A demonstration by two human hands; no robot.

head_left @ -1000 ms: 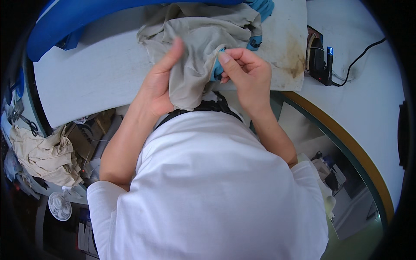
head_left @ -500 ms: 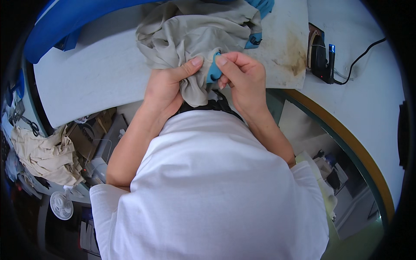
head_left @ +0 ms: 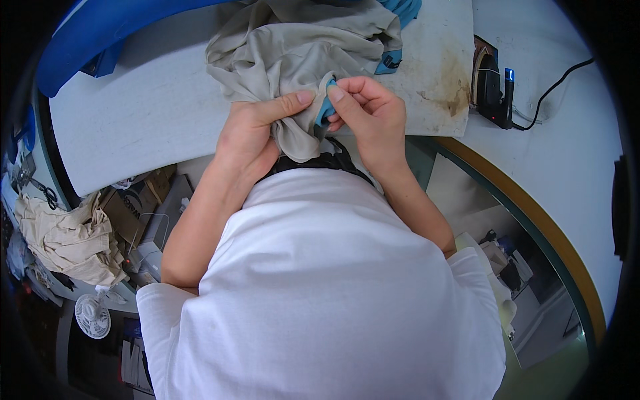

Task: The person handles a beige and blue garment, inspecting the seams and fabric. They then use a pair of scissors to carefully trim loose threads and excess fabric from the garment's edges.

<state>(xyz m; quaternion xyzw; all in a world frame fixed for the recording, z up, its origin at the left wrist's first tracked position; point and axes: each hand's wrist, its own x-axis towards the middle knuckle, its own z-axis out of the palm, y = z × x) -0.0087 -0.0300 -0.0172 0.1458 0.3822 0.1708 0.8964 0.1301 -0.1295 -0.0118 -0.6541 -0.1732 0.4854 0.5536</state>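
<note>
A crumpled light grey garment (head_left: pixel 300 50) with blue trim lies at the front of the white padded board, its near end lifted in my hands. My left hand (head_left: pixel 257 130) is closed on a bunched fold, thumb on top, the other fingers mostly hidden beneath the cloth. Between the thumb and fingers of my right hand (head_left: pixel 370 117) the blue-trimmed edge (head_left: pixel 325 110) is pinched. A second blue piece (head_left: pixel 389 62) with a dark mark shows at the garment's right side. More blue cloth (head_left: pixel 403 10) lies at the far end.
An iron (head_left: pixel 492 87) with a black cord stands at the right on a white table (head_left: pixel 553 133). The padded board (head_left: pixel 133 120) has a brown stain. A blue curved object (head_left: pixel 127 33) spans the far left. Beige cloth (head_left: pixel 67 233), scissors (head_left: pixel 48 195) and a white fan (head_left: pixel 92 317) are at the left.
The blue trim in my right fingers shows less, with the grey edge turned further over it. Both hands have shifted very slightly left.
</note>
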